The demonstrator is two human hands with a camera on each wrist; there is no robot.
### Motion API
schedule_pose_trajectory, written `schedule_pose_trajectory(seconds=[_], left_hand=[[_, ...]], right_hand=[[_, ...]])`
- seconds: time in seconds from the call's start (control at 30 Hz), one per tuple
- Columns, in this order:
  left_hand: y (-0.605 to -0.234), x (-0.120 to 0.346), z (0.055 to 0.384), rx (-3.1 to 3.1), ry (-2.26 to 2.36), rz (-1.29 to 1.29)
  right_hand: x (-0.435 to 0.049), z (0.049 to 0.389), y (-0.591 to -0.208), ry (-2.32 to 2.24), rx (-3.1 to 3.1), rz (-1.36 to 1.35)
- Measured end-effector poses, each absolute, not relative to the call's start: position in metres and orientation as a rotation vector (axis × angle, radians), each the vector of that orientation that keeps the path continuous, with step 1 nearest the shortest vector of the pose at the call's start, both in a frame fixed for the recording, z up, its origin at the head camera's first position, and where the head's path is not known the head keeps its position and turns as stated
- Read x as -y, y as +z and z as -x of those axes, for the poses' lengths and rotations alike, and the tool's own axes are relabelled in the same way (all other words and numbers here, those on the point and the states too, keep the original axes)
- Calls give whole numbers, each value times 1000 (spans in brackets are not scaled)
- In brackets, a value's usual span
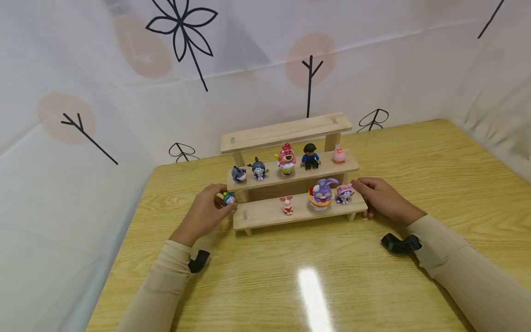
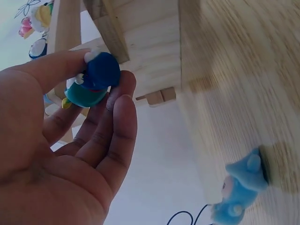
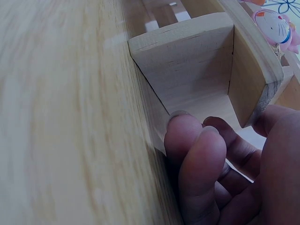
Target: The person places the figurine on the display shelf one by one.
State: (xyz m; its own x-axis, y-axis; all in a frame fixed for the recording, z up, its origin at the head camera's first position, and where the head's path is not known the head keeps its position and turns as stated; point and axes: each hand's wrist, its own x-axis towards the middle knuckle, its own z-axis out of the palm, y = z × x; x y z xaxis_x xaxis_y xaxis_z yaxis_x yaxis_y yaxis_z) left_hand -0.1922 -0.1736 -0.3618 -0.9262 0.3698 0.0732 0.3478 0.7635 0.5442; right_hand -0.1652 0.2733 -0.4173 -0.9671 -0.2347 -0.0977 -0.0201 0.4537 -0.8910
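Note:
My left hand (image 1: 204, 210) pinches a small figurine (image 2: 98, 75) with a dark blue body and teal cap between thumb and fingers. It holds this figurine beside the left end of the lowest board of a three-step wooden display shelf (image 1: 261, 214). At that board's right end, my right hand (image 1: 383, 199) has its thumb against the board's edge and its fingers curled below, as the right wrist view shows. On the lowest step stand a pink piglet figurine (image 1: 287, 205), a purple rabbit figurine (image 1: 321, 194) and a pink-hooded figurine (image 1: 344, 194) near the right hand.
The middle step carries a donkey figurine (image 1: 238, 174), a dark-capped figurine (image 1: 259, 169), a bear figurine (image 1: 286, 159), a toy man (image 1: 310, 157) and a pink bird figurine (image 1: 339, 155). A light blue figurine (image 2: 241, 187) stands on the wooden table (image 1: 257, 281). A patterned cloth (image 1: 257, 87) hangs behind.

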Motion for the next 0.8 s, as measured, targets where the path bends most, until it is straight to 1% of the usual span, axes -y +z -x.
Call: schedule_pose_trajectory(seconds=[0.6,0.8], left_hand=[[-358,175,190,-2777,930,-589],[-358,172,189,-2703,932,-672]], right_hand=[[-273,165,-418,-1533,-2486,231],[-273,165,-418,-1534,-2492,228]])
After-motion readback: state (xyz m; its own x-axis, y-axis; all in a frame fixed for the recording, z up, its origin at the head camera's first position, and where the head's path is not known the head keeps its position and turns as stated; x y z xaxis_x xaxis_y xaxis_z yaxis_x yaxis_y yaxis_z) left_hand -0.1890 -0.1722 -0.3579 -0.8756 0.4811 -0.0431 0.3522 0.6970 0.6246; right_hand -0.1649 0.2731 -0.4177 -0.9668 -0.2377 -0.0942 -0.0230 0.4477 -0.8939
